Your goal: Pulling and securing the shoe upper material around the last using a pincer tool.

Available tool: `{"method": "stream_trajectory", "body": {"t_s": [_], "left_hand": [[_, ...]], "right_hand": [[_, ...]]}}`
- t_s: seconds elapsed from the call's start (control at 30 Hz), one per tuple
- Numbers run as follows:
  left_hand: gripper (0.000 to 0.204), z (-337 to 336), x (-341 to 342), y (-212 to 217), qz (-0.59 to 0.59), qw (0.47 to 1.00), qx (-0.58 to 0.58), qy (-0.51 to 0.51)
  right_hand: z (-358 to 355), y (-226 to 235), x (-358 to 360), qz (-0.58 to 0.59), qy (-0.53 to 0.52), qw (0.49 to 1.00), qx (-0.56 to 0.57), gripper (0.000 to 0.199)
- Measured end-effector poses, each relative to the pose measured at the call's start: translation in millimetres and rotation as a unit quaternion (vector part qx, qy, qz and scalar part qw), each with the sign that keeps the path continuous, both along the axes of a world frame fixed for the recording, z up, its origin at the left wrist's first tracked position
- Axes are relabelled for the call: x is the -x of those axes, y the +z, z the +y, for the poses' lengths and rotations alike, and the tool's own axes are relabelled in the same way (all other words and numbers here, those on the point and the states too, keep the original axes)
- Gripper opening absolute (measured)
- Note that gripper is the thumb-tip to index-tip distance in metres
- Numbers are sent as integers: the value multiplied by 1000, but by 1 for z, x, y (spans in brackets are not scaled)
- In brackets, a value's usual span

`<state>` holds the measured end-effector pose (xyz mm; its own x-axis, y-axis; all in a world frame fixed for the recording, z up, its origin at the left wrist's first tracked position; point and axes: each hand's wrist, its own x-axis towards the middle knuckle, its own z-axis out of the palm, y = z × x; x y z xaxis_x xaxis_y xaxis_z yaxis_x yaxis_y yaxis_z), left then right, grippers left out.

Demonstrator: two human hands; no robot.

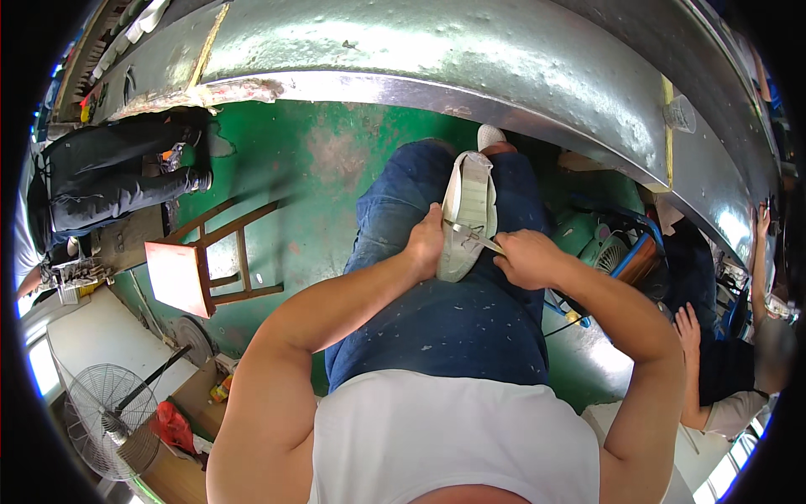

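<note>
A pale, off-white shoe point(468, 195) lies lengthwise over my lap, between my thighs in blue jeans. My left hand point(426, 242) is closed on its left edge, with the thumb up along the side. In my right hand point(527, 259), at the shoe's right side, is a slim metal tool point(475, 236) with a light grip. Its shiny end crosses the shoe's face toward my left thumb. Whether it is a blade or a pair of pincers I cannot make out. My fingers hide most of the grip.
A long metal-topped bench point(437, 42) curves across in front of me. To the left, a wooden stool point(180, 277) lies at an angle on the green floor. A wire-caged fan point(109, 412) stands lower left, another fan point(609, 252) at right. People work on both sides.
</note>
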<state>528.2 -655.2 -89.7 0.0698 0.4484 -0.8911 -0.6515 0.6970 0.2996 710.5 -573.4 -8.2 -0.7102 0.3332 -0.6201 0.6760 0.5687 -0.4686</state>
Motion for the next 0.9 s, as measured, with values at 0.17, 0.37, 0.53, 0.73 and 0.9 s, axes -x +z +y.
{"method": "stream_trajectory", "body": {"t_s": [0.17,0.37,0.53,0.73,0.9], "left_hand": [[60,-16,-20,-51,247,966,-75,-21],[58,-8,-17,-35,422,874,-168,-173],[52,-12,-17,-46,485,787,-339,-177],[55,-17,-9,-29,484,749,-348,-288],[59,-5,0,14,442,717,-333,-424]], "right_hand": [[-38,-17,-13,56,-101,993,-27,23],[-17,-6,-37,50,-113,992,15,32],[0,-14,-25,57,-86,975,-199,44],[4,-27,-24,45,-121,979,-158,20],[1,-42,-56,57,-141,975,-163,14]]}}
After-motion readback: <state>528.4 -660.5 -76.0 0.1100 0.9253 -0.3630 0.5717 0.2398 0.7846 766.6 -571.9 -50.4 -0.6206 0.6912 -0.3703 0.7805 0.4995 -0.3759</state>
